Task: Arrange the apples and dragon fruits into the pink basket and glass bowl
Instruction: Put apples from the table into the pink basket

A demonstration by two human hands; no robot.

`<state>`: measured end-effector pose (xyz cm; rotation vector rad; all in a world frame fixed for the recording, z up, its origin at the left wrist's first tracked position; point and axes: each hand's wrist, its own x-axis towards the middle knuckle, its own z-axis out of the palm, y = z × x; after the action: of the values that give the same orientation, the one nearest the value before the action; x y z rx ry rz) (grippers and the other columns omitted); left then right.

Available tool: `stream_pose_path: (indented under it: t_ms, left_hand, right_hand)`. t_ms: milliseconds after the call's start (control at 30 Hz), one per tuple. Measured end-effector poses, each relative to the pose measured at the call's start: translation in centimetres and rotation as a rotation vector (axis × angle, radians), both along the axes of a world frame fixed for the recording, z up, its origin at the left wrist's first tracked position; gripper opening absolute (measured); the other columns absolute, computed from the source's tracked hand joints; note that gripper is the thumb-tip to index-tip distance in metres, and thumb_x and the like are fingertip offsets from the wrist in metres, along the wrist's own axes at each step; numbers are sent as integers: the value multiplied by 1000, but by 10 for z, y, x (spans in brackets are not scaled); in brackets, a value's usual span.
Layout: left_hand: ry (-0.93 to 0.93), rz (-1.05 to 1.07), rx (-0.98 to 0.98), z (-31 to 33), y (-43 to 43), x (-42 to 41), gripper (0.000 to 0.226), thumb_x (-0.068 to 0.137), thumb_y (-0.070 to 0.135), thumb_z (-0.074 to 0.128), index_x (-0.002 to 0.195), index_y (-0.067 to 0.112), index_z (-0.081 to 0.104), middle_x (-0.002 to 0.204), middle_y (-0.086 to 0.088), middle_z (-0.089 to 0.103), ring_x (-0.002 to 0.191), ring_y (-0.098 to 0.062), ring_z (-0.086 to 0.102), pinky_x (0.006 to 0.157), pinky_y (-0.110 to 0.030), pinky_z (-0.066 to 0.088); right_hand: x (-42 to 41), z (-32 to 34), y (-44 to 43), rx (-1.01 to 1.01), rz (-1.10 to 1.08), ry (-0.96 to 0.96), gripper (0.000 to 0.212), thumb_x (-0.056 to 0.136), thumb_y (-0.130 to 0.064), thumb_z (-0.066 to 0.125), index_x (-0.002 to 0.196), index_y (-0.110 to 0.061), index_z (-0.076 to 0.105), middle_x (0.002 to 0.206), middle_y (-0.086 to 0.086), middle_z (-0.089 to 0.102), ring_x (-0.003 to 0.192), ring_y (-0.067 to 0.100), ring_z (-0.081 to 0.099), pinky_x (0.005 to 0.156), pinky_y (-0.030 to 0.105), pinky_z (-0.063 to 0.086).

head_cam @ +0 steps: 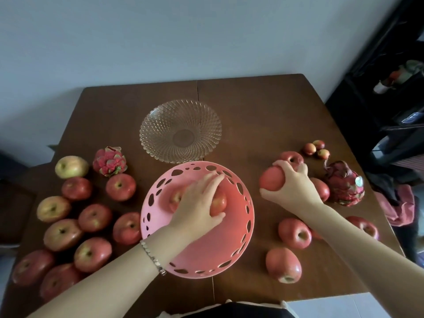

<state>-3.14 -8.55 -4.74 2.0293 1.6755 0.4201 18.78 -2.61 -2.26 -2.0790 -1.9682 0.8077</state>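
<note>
Nearest the viewer, the left hand (pixel 197 203) reaches into the pink basket (pixel 243 228), fingers spread over a red apple (pixel 219 203) on the basket floor; whether it grips or merely rests cannot be told. A second apple (pixel 175 198) lies just beside it, stem dimple upward. The right hand (pixel 291 184) is closed around another red apple (pixel 271 181), held clear of the brown table (pixel 252 106) to the basket's right, probably for transfer into the basket next. Loose apples cluster on both sides within reach, most with stem dimples upward. One dragon fruit (pixel 109 164) sits left of the basket, scaly tip toward the viewer and long axis roughly upright. A darker dragon fruit (pixel 344 184) lies at right, long axis running toward the table's far edge. Beyond the basket, the glass bowl (pixel 181 130) holds nothing yet.
</note>
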Motion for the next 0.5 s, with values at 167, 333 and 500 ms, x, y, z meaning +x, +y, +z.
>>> stream_pose_path:
  t_ms: [167, 333, 500]
  left_hand:
    - [-184, -110, -24, 25, -21, 8, 95, 67, 43, 74, 136, 57, 10, 152, 16, 15, 131, 4, 26, 103, -20, 32]
    - [-189, 50, -82, 15, -36, -5, 85, 61, 37, 78, 135, 37, 37, 133, 15, 36, 120, -5, 41, 97, -20, 41]
    - [-208, 315, -308, -11, -56, -23, 83, 61, 20, 80, 131, 37, 38, 130, 7, 28, 102, -9, 45, 89, -19, 38]
  right_hand:
    - [-59, 22, -24, -241, 57, 342, 60, 61, -45, 77, 113, -27, 54, 108, 1, 62, 93, 16, 62, 70, 24, 50]
    - [-79, 27, -41, -484, 277, 417, 62, 61, -35, 76, 118, -26, 52, 105, -6, 64, 98, 12, 62, 88, 32, 53]
    - [-35, 26, -36, -424, 451, 121, 42, 78, -15, 62, 121, -17, 58, 104, 0, 66, 77, 11, 60, 77, 26, 52]
